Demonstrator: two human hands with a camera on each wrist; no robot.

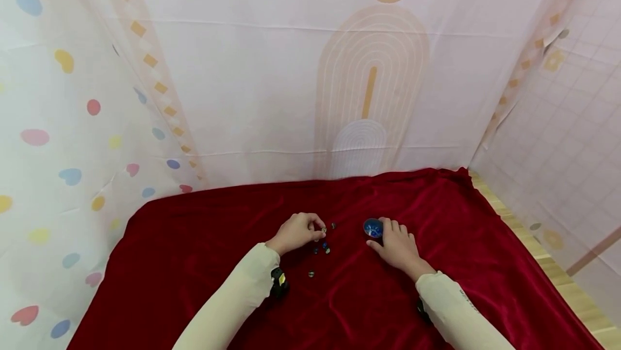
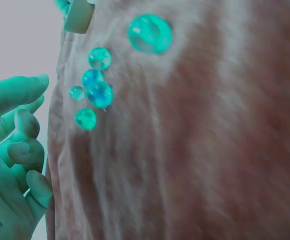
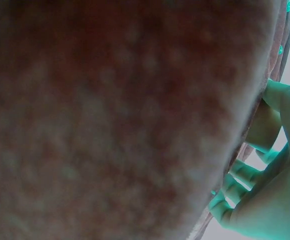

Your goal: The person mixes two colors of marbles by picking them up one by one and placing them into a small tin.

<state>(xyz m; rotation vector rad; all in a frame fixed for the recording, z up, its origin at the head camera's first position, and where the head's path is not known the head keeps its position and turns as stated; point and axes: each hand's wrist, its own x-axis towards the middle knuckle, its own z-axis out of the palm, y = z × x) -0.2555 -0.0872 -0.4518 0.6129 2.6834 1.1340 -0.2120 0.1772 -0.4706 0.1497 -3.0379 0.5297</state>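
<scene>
My left hand [image 1: 298,232] pinches a small glass marble [image 1: 324,230] between thumb and fingertips, just over the red cloth. Close by it, several more glass marbles [image 1: 327,251] lie loose, some clear and some blue. They form a small cluster in the left wrist view, where a larger-looking marble [image 2: 150,33] sits apart. On the right, my right hand [image 1: 399,245] holds a small round cup [image 1: 373,228] with a blue inside, thumb on the near side and fingers around the right. The right wrist view shows the cup's side [image 3: 265,125] between thumb and fingers.
A wrinkled dark red velvet cloth [image 1: 194,263] covers the work surface. Patterned white curtains [image 1: 252,96] hang behind and at both sides. Along the right edge runs a strip of light wood [image 1: 548,253]. One marble [image 1: 311,274] lies nearer me than the others.
</scene>
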